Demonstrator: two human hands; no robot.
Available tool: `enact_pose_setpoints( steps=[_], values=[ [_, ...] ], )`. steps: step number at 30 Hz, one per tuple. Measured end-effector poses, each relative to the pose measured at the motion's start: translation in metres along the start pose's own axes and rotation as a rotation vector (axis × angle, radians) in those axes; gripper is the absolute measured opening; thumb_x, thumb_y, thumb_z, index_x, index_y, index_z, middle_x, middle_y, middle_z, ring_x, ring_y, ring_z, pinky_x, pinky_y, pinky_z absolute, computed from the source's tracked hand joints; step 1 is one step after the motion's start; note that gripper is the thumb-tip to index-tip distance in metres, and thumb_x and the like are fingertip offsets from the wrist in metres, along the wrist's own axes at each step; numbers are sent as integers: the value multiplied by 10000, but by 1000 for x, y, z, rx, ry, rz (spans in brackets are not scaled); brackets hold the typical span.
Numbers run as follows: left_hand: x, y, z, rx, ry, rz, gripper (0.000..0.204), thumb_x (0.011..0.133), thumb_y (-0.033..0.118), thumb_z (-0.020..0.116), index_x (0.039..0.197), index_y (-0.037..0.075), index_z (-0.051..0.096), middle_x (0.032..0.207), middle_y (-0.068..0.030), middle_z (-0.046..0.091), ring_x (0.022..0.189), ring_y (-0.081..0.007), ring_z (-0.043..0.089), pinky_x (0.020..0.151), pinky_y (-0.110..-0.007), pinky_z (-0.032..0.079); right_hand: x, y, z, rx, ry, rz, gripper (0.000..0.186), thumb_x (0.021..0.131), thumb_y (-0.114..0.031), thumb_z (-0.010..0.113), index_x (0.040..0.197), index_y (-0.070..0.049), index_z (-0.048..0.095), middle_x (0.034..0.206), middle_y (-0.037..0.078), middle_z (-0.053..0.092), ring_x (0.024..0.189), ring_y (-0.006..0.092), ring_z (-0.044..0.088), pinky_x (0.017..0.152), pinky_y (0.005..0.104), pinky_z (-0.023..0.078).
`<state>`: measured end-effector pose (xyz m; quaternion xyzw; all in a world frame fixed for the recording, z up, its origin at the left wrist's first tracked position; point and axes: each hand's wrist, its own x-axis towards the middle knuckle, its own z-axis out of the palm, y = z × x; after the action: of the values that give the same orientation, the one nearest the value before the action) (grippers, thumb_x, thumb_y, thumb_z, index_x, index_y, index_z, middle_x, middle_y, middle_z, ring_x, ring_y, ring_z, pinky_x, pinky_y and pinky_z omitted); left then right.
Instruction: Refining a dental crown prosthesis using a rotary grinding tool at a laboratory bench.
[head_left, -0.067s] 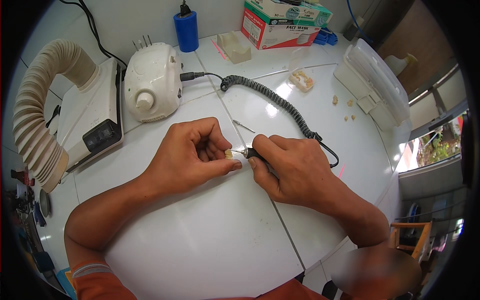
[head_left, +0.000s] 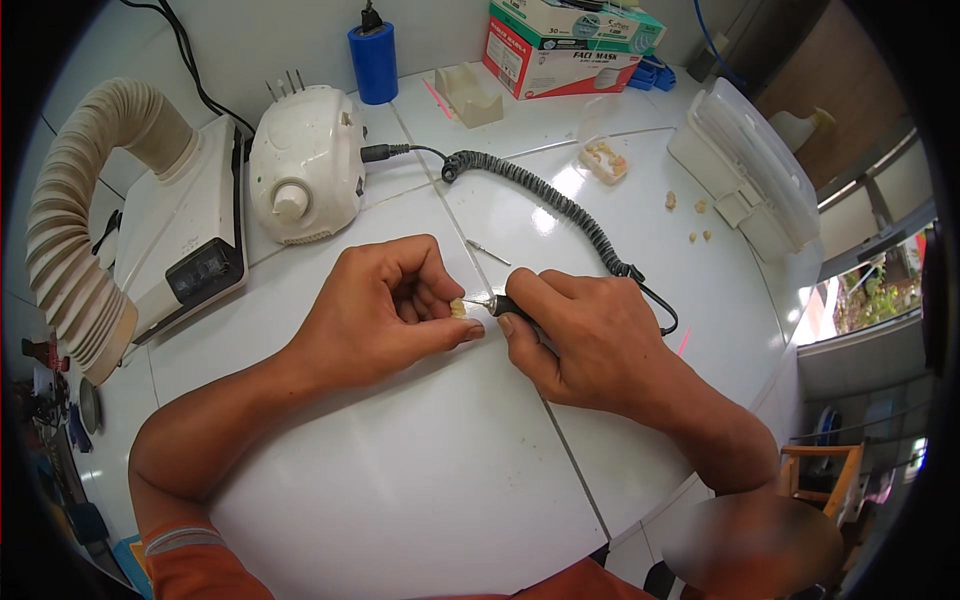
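Observation:
My left hand (head_left: 385, 315) pinches a small cream, tooth-like piece (head_left: 457, 310) near the middle of the tiled tabletop (head_left: 390, 480). My right hand (head_left: 580, 340) grips a dark rotary handpiece (head_left: 505, 306), its thin metal bit against or very close to that piece. A grey coiled cable (head_left: 540, 195) runs from a white control box (head_left: 305, 170) with a dial toward the handpiece. A thin loose bit (head_left: 488, 251) lies just beyond my hands.
At left stands a white device (head_left: 180, 230) with a ribbed hose (head_left: 70, 210). Behind are a blue cylinder (head_left: 372, 65), a cream holder (head_left: 468, 105) and stacked boxes (head_left: 555, 70). At right are small pieces (head_left: 700, 205), an open case (head_left: 603, 162) and a lidded container (head_left: 740, 165).

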<state>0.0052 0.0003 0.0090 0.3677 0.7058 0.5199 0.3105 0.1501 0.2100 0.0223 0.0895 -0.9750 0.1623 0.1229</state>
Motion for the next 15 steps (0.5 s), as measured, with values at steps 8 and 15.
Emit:
enact_pose_setpoints(
  steps=[8,15],
  values=[
    [0,-2,0,6,5,12,347,863,124,974,924,68,637,799,27,709,695,10,570,631,-190,443,0,0,-1,6,-4,7,177,992,-228,708,967,-63,648,640,81,631,478,287,605,460,428,468],
    [0,0,-1,16,-1,-5,348,859,141,979,917,69,644,800,29,712,700,11,573,633,-187,441,0,1,-1,0,0,3,172,989,-228,710,964,-68,651,635,77,631,474,285,602,451,425,464]
  ],
)
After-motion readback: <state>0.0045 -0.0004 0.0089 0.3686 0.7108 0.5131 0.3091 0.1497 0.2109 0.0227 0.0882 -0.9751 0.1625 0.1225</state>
